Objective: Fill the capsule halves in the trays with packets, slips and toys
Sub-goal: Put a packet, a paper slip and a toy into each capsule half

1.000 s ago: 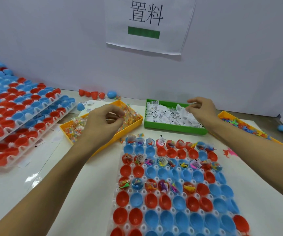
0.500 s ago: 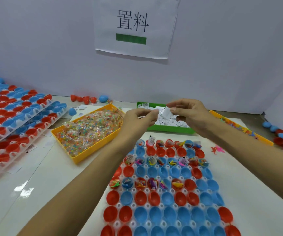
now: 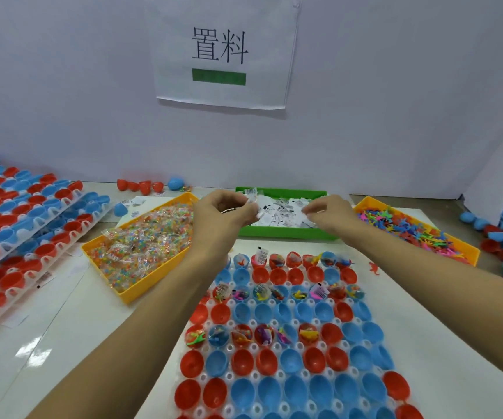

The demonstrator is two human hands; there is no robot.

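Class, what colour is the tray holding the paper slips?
Green plastic tray, head view.

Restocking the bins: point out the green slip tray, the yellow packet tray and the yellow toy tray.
green slip tray (image 3: 286, 231): head view, on its near front wall.
yellow packet tray (image 3: 150, 282): head view, on its near right outer wall.
yellow toy tray (image 3: 368, 203): head view, on its far left rim corner.

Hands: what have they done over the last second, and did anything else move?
The left hand left the yellow packet tray and crossed to the green slip tray, where it now holds paper slips. The right hand, briefly lifted to meet it, is back down picking among the slips. The capsule tray and its fillings look unchanged.
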